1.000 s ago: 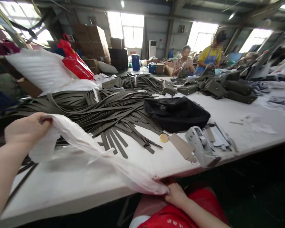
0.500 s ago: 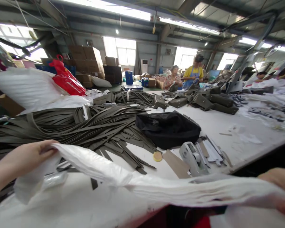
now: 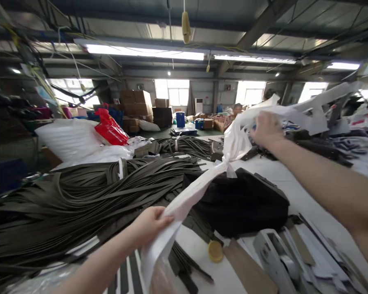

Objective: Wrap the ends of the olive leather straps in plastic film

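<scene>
Left grip (image 3: 151,224) is pinched on one long white plastic piece (image 3: 198,188), right grip (image 3: 267,130) clamped higher up it, so it's strung over the tabletop (image 3: 299,198). Also got dark straps (image 3: 88,192), way too many to count, one red bag (image 3: 110,131) lettered in white, too blurry to read, one yellow disc (image 3: 215,251), one black cloth bundle (image 3: 248,204), one gray dispenser (image 3: 271,255).

The right hand (image 3: 267,130) is blurred; the bottom edge cuts off the tape dispenser (image 3: 267,249).
</scene>
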### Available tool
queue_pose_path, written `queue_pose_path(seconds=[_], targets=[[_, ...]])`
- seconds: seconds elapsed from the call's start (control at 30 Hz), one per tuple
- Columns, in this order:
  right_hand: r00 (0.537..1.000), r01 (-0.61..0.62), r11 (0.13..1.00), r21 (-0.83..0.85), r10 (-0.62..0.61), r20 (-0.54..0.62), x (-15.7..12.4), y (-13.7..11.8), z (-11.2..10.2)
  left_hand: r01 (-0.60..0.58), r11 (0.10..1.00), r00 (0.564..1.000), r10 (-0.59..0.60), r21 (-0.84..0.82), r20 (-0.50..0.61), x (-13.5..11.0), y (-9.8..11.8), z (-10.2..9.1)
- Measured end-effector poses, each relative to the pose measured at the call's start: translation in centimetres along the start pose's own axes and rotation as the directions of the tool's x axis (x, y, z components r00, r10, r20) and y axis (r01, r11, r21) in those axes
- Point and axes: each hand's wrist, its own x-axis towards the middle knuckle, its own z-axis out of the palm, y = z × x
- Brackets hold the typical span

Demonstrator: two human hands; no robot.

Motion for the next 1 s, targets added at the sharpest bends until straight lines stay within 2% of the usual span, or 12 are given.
queue_pose_path(seconds=[0.1, 0.2, 0.3, 0.4, 0.47, 0.57, 0.63, 0.7, 0.77, 0.83, 0.93, 1.0], targets=[[0.999, 0.024, 0.990, -0.140, -0.018, 0.043, -4.3, -2.7, 7.1, 0.058, 0.995, 0.998, -0.055, -0.084, 0.035, 2.4, -1.6, 4.0], [0.965, 0.058, 0.994, -0.091, -0.032, 0.262, -11.2, -3.6, 12.6, 0.172, 0.974, 0.984, -0.162, -0.151, 0.072, 3.6, -4.4, 7.9], [0.891, -0.063, 0.998, -0.024, 0.067, 0.450, -15.4, -3.1, 15.1, 0.264, 0.899, 0.953, -0.189, -0.349, 0.235, 3.2, -7.0, 11.0], [0.847, -0.135, 0.991, -0.004, 0.117, 0.518, -15.7, -2.5, 15.8, 0.259, 0.790, 0.906, 0.002, -0.556, 0.424, 1.7, -8.6, 12.7], [0.825, -0.179, 0.984, 0.007, 0.147, 0.547, -14.8, -2.5, 16.1, 0.191, 0.796, 0.884, 0.115, -0.574, 0.452, 0.4, -8.6, 12.9], [0.788, -0.244, 0.969, 0.027, 0.182, 0.588, -13.2, -3.1, 17.4, 0.004, 0.895, 0.917, 0.175, -0.446, 0.358, -1.3, -7.2, 12.2], [0.770, -0.280, 0.959, 0.043, 0.197, 0.607, -12.1, -3.7, 18.8, -0.113, 0.948, 0.946, 0.194, -0.297, 0.259, -2.0, -5.7, 11.2], [0.758, -0.315, 0.947, 0.063, 0.211, 0.617, -10.8, -4.3, 20.7, -0.164, 0.981, 0.968, 0.181, -0.108, 0.173, -2.3, -4.3, 10.0], [0.744, -0.359, 0.929, 0.084, 0.231, 0.627, -9.6, -4.9, 22.7, -0.127, 0.989, 0.986, 0.118, 0.076, 0.117, -2.2, -3.2, 9.1], [0.717, -0.418, 0.903, 0.102, 0.259, 0.648, -8.7, -5.6, 24.7, -0.052, 0.977, 0.993, 0.028, 0.208, 0.117, -2.0, -2.9, 8.8], [0.658, -0.515, 0.848, 0.121, 0.302, 0.690, -8.3, -6.6, 27.5, 0.053, 0.923, 0.976, -0.130, 0.381, 0.177, -1.8, -3.6, 9.2], [0.637, -0.571, 0.809, 0.140, 0.330, 0.697, -8.5, -6.8, 29.0, 0.094, 0.860, 0.959, -0.213, 0.501, 0.187, -1.8, -4.6, 9.7]])
